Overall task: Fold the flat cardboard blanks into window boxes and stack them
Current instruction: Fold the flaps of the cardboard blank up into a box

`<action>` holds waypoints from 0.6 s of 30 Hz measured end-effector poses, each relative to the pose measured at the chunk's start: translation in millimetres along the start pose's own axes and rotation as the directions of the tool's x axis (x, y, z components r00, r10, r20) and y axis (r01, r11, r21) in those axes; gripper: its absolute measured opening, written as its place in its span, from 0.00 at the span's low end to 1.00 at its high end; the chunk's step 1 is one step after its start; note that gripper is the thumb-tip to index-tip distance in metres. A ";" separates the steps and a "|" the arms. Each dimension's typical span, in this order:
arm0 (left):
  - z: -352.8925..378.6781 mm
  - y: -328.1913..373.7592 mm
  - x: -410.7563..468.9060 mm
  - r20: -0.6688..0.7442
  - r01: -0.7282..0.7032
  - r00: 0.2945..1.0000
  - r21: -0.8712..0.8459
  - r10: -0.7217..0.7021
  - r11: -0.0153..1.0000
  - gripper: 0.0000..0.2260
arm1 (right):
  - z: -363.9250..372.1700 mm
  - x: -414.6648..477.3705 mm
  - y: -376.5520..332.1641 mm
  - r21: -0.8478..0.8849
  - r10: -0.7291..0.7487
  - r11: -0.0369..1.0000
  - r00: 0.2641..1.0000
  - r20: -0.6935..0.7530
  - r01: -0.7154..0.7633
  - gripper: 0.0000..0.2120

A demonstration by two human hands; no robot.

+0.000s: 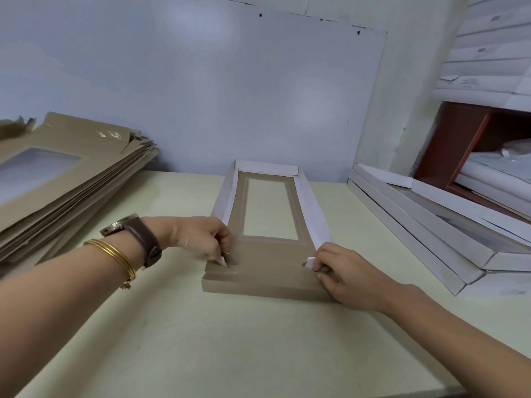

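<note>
Table (258,340): box (267,272) between left hand (201,238), right hand (342,271); tabs (310,262) apparently pinched.

Blank pile (57,179) left, folded boxes (431,234) right.

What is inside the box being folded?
Its brown window panel, table showing through the cutout. Left hand and right hand pinch white tabs at the near end, hiding those corners.

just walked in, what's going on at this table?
A person is folding one window box on the table. The far wall and both side walls are up; the near flap lies flat. The left hand pinches the near-left tab, the right hand the near-right tab. The flat blanks are piled on the left, folded boxes stacked on the right.
</note>
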State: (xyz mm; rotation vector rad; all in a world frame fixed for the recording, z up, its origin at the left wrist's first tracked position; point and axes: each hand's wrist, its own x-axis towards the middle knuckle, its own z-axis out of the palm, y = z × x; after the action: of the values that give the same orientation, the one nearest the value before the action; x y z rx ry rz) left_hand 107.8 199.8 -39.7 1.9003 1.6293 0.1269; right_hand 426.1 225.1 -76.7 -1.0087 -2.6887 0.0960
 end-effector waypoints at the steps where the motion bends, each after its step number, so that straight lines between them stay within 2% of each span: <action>1: -0.5 -0.9 0.3 -0.021 -0.006 1.000 -0.002 0.006 1.000 0.06 | -0.6 0.1 -0.8 0.007 0.006 1.000 1.000 0.002 -0.006 0.03; 4: 1.4 -5.9 0.9 -0.099 -0.030 0.995 0.019 0.032 0.999 0.09 | -3.0 -0.5 -3.2 0.041 0.035 0.999 0.999 0.026 -0.036 0.05; 6: 4.3 -7.6 -0.6 -0.167 -0.069 0.983 0.056 0.077 0.996 0.13 | -5.2 -0.9 -5.4 0.077 0.057 0.995 0.996 0.068 -0.062 0.13; 8: 8.0 -8.0 -1.9 -0.245 -0.117 0.960 0.100 0.138 0.988 0.12 | -8.6 -1.1 -6.4 0.091 0.061 0.993 0.991 0.115 -0.072 0.23; 10: 12.3 -10.6 -1.8 -0.327 -0.155 0.926 0.128 0.189 0.980 0.12 | -10.7 -1.7 -5.6 0.090 0.056 0.993 0.986 0.155 -0.070 0.26; 14: 23.4 -16.7 -2.9 -0.481 -0.190 0.845 0.140 0.234 0.972 0.11 | -10.0 -3.1 -3.0 0.044 0.041 0.998 0.984 0.176 -0.049 0.20; 16: 30.3 -18.0 -5.1 -0.514 -0.202 0.811 0.203 0.280 0.958 0.10 | -9.7 -3.8 -3.5 0.039 0.038 0.998 0.987 0.157 -0.045 0.15; 18: 35.3 -19.0 -7.3 -0.509 -0.190 0.799 0.291 0.320 0.938 0.15 | -10.4 -3.5 -3.2 0.023 0.037 0.999 0.986 0.165 -0.041 0.13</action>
State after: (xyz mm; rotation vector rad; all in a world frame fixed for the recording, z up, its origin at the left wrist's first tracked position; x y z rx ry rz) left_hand 105.8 180.1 -75.3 2.4167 1.7866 0.6907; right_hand 429.3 220.1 -67.0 -1.0902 -2.8069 0.2321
